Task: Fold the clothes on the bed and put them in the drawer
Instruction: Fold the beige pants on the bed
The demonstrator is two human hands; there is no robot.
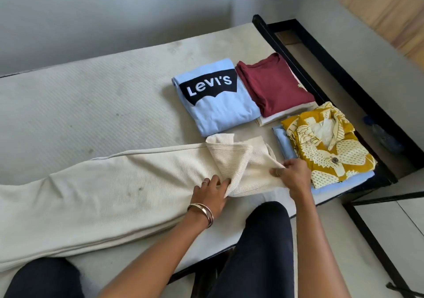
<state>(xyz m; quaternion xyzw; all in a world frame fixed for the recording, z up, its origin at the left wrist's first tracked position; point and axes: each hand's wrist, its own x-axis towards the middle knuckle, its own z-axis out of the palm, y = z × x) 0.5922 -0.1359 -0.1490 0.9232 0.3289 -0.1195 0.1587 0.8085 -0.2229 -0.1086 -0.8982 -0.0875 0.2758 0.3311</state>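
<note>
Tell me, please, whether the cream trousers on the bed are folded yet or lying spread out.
Mostly spread: the cream trousers stretch long across the mattress, with only the waist end turned over where both hands grip it.

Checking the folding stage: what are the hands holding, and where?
Both grip the cream trousers at the waist end: left hand on the turned-back flap, right hand pinching the edge.

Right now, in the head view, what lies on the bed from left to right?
Cream trousers → left hand → right hand, both gripping the trousers' waist end → yellow patterned shirt. Farther back: light blue Levi's shirt → maroon shirt.
</note>
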